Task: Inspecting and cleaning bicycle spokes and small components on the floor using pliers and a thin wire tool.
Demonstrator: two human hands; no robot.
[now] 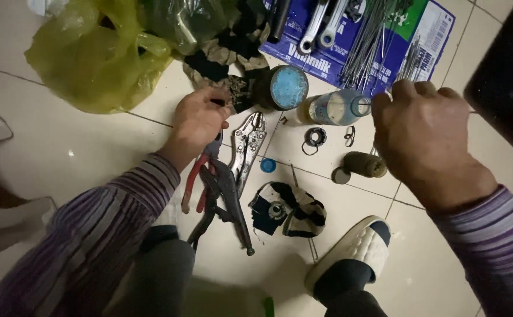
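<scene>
The left hand (199, 120) pinches a dark rag (241, 94) beside the round tin (288, 87); pliers (224, 188) lie just below. The right hand (423, 135) hovers curled over the bottle (332, 108), its grip hidden; bare floor tile (63, 147) lies leftward.

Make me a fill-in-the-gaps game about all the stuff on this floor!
1. The crumpled plastic bag at the top left is ____ in colour.
2. The round tin lying on its side shows a ____ lid.
3. The locking pliers lie on the floor just below the ____ hand.
4. The foot at the bottom wears a white ____.

Missing words: yellow; blue; left; slipper
</scene>
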